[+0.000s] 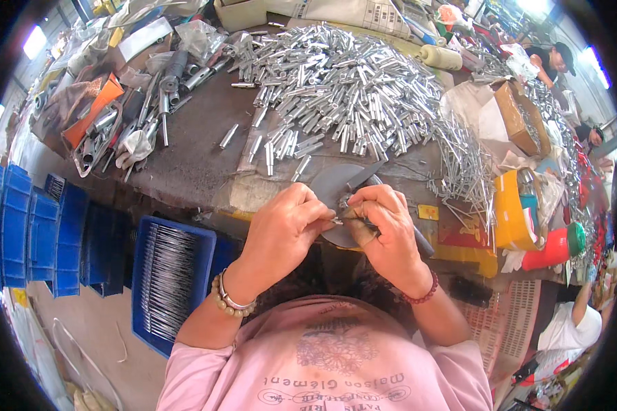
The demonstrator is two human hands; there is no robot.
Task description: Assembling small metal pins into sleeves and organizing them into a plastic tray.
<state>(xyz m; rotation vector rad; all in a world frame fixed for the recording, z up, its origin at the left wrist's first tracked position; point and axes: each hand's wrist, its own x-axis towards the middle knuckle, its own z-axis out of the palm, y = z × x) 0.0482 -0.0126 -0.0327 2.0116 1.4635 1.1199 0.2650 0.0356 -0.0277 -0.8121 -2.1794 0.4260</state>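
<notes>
Both my hands meet above the bench's front edge, fingertips nearly touching. My left hand (286,220) is closed in a pinch on a small pale metal piece (336,220), mostly covered by the fingers. My right hand (386,226) is closed too, with thumb and forefinger around something small and dark that I cannot make out. Beneath the hands is a round grey disc (324,182). A flat pointed metal blade (366,175) slants over it, and a dark bar (424,244) sticks out below my right hand; whether the two join is hidden. Beyond lies a large heap of short silver metal tubes (349,82).
Thin metal rods (463,161) spread at the heap's right, near a yellow container (514,209) and a cardboard box (521,118). Tools with orange handles (103,103) lie at left. Below left, a blue crate (138,294) holds stacked metal parts. Other people are at far right.
</notes>
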